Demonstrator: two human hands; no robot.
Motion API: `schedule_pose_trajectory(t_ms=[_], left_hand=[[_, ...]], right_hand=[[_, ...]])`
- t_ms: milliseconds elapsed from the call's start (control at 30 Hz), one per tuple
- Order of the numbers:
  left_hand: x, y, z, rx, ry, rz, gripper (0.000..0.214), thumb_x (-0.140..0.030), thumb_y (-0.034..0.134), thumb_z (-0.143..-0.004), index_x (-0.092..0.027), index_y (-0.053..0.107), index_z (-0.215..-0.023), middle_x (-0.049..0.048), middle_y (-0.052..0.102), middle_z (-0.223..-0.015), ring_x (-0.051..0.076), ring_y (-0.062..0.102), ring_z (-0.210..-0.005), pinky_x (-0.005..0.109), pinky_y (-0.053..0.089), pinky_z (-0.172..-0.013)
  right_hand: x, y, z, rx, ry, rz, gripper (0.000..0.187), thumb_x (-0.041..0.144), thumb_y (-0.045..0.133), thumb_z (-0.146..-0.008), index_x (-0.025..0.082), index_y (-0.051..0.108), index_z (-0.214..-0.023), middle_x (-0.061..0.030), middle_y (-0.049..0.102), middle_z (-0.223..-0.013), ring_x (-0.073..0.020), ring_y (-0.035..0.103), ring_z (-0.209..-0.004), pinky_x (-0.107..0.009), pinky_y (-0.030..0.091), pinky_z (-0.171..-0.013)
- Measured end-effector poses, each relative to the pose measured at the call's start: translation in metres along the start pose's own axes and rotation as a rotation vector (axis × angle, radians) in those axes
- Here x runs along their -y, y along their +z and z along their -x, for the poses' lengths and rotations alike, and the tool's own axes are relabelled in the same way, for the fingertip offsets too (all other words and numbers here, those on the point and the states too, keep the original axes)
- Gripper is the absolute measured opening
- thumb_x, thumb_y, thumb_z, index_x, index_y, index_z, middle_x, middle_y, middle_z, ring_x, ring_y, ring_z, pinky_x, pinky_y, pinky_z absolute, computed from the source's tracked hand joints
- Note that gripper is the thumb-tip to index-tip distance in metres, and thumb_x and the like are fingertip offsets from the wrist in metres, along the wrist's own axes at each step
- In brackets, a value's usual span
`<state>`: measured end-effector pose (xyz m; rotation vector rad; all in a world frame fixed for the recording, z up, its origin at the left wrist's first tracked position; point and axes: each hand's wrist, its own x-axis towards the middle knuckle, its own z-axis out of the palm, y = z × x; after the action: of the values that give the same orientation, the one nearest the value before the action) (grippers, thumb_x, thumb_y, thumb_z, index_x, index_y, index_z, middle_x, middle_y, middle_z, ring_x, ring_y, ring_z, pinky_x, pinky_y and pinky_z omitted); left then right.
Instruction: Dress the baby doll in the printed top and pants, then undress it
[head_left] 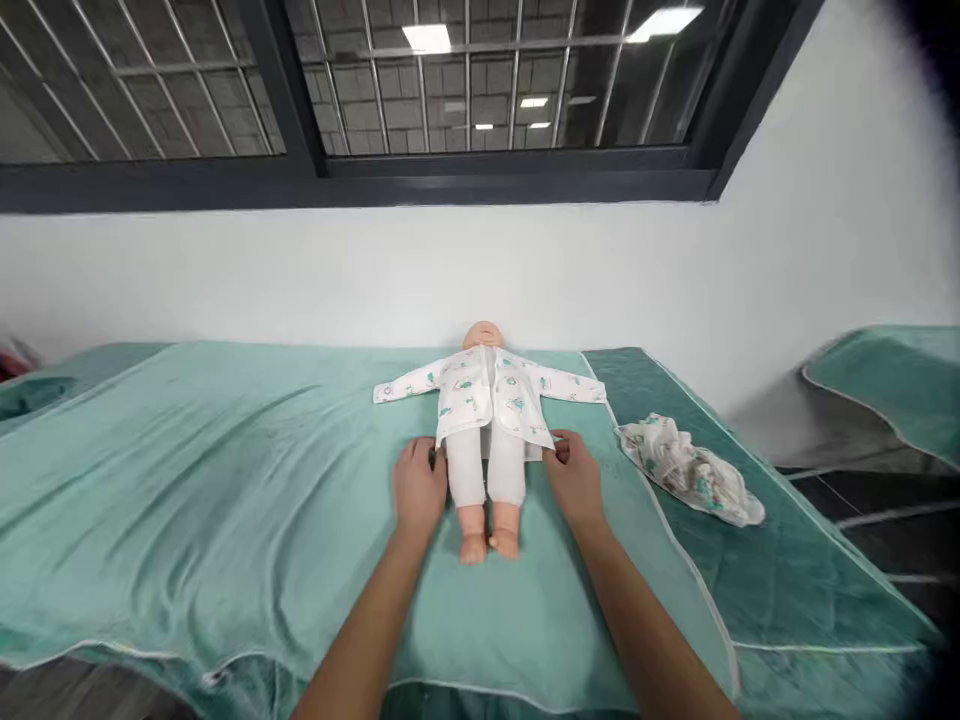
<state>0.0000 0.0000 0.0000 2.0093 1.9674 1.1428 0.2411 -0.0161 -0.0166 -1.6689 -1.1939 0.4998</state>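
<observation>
A baby doll (472, 519) lies on its back on a green blanket (300, 480), head toward the wall and feet toward me. It wears white trousers (506, 470) and a white printed baby jacket (465, 392), which lies open down the front with both sleeves stretched out sideways. At the jacket's lower left corner, my left hand (420, 487) is closed with its fingertips at the hem. My right hand (574, 480) pinches the hem at the lower right corner. Both hands rest low, either side of the doll's legs.
A crumpled white printed cloth (690, 470) lies to the right on a darker green quilted cover (780, 570). Behind the bed rises a white wall (337, 275) with a dark-framed, barred window (495, 180). Another green-covered surface (892, 370) stands at far right.
</observation>
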Motion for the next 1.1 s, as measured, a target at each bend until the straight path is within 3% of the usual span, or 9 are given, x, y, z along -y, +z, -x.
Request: schedule_pose_trajectory(t_ms=[200, 400, 567, 667, 767, 867, 1000, 1100], left_hand=[[0.009, 0.0, 0.004, -0.035, -0.026, 0.009, 0.015, -0.027, 0.046, -0.092, -0.021, 0.06, -0.091, 0.007, 0.067, -0.096, 0.025, 0.06, -0.094, 0.038, 0.044, -0.084], [0.006, 0.0, 0.008, -0.101, -0.05, 0.282, 0.027, -0.037, 0.048, -0.095, -0.022, 0.055, -0.116, 0.0084, 0.063, -0.116, 0.024, 0.058, -0.11, 0.039, 0.048, -0.092], [0.0, 0.006, -0.004, -0.177, 0.174, 0.148, 0.029, -0.029, 0.048, -0.095, -0.021, 0.057, -0.122, 0.0113, 0.061, -0.122, 0.026, 0.055, -0.116, 0.043, 0.045, -0.099], [-0.004, 0.013, -0.018, -0.195, 0.341, 0.039, 0.033, -0.02, 0.046, -0.095, -0.022, 0.059, -0.125, 0.0109, 0.063, -0.125, 0.027, 0.056, -0.115, 0.044, 0.043, -0.1], [-0.006, 0.016, -0.029, -0.145, 0.43, 0.097, 0.028, -0.02, 0.045, -0.095, -0.023, 0.064, -0.116, 0.0083, 0.067, -0.121, 0.025, 0.058, -0.112, 0.041, 0.044, -0.098], [-0.003, 0.017, -0.033, -0.152, 0.278, 0.244, 0.021, -0.028, 0.046, -0.096, -0.022, 0.064, -0.106, 0.007, 0.069, -0.108, 0.022, 0.061, -0.101, 0.036, 0.046, -0.091], [0.008, 0.016, -0.037, -0.238, -0.158, 0.533, 0.023, -0.039, 0.048, -0.094, -0.021, 0.06, -0.086, 0.0, 0.061, -0.078, 0.016, 0.055, -0.073, 0.028, 0.042, -0.069], [0.014, 0.016, -0.041, -0.259, -0.307, 0.716, 0.031, -0.042, 0.048, -0.093, -0.02, 0.052, -0.071, -0.0032, 0.049, -0.066, 0.013, 0.044, -0.064, 0.025, 0.035, -0.06]], right_hand=[[-0.002, 0.002, 0.0, -0.022, -0.01, -0.094, 0.038, 0.04, 0.056, -0.084, 0.019, 0.058, -0.115, -0.001, 0.064, -0.081, -0.0198, 0.06, -0.072, -0.031, 0.043, -0.067], [0.001, 0.004, 0.001, -0.074, -0.055, -0.174, 0.029, 0.039, 0.057, -0.086, 0.019, 0.061, -0.107, -0.0042, 0.065, -0.09, -0.0199, 0.06, -0.08, -0.033, 0.047, -0.075], [0.004, 0.008, 0.0, -0.104, -0.242, -0.111, 0.026, 0.035, 0.055, -0.09, 0.021, 0.064, -0.11, -0.0085, 0.062, -0.11, -0.0228, 0.058, -0.101, -0.034, 0.049, -0.076], [0.01, 0.012, -0.002, -0.137, -0.436, -0.041, 0.025, 0.027, 0.055, -0.091, 0.021, 0.063, -0.114, -0.0099, 0.059, -0.117, -0.0232, 0.054, -0.11, -0.039, 0.047, -0.091], [0.016, 0.015, -0.002, -0.088, -0.605, -0.009, 0.021, 0.025, 0.051, -0.095, 0.022, 0.064, -0.111, -0.0085, 0.061, -0.113, -0.0222, 0.054, -0.11, -0.041, 0.043, -0.099], [0.019, 0.017, -0.002, -0.051, -0.59, -0.04, 0.018, 0.027, 0.049, -0.097, 0.022, 0.065, -0.104, -0.0069, 0.063, -0.105, -0.0213, 0.057, -0.103, -0.038, 0.045, -0.094], [0.012, 0.016, -0.005, -0.063, -0.301, -0.201, 0.021, 0.038, 0.05, -0.097, 0.021, 0.061, -0.099, -0.003, 0.063, -0.089, -0.0182, 0.058, -0.083, -0.033, 0.046, -0.079], [0.006, 0.014, -0.01, -0.058, -0.106, -0.437, 0.026, 0.045, 0.057, -0.092, 0.02, 0.06, -0.094, 0.0003, 0.061, -0.078, -0.0159, 0.056, -0.073, -0.03, 0.045, -0.072]])
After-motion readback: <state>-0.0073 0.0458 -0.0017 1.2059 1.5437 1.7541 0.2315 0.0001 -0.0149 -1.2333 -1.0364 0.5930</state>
